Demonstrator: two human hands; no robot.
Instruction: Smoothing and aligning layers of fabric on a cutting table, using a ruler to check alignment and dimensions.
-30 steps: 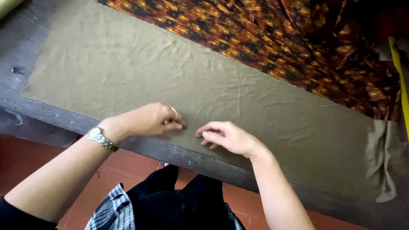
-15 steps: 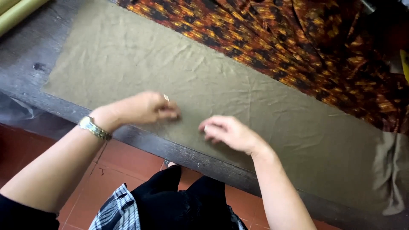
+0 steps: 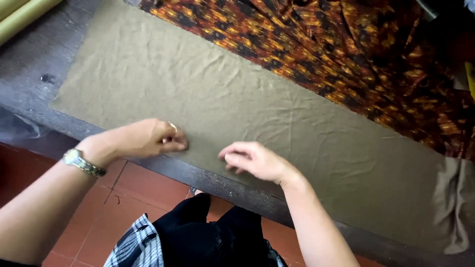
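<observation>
A long olive-green cloth [image 3: 237,99] lies flat and creased on a dark wooden table [image 3: 29,74]. My left hand [image 3: 146,138], with a wristwatch and a ring, rests at the cloth's near edge with its fingers pinched together on the fabric. My right hand [image 3: 257,160] hovers just to the right, fingers loosely curled and apart, over the same near edge. A gap of cloth shows between the two hands.
An orange and black patterned fabric [image 3: 346,54] lies bunched along the far side, overlapping the olive cloth. A yellow-green roll [image 3: 22,15] sits at the top left corner. Red floor tiles [image 3: 123,198] and my dark clothing show below the table edge.
My hands have drawn slightly apart along the near edge; the right hand has lifted and loosened its fingers. The view has shifted a little.
</observation>
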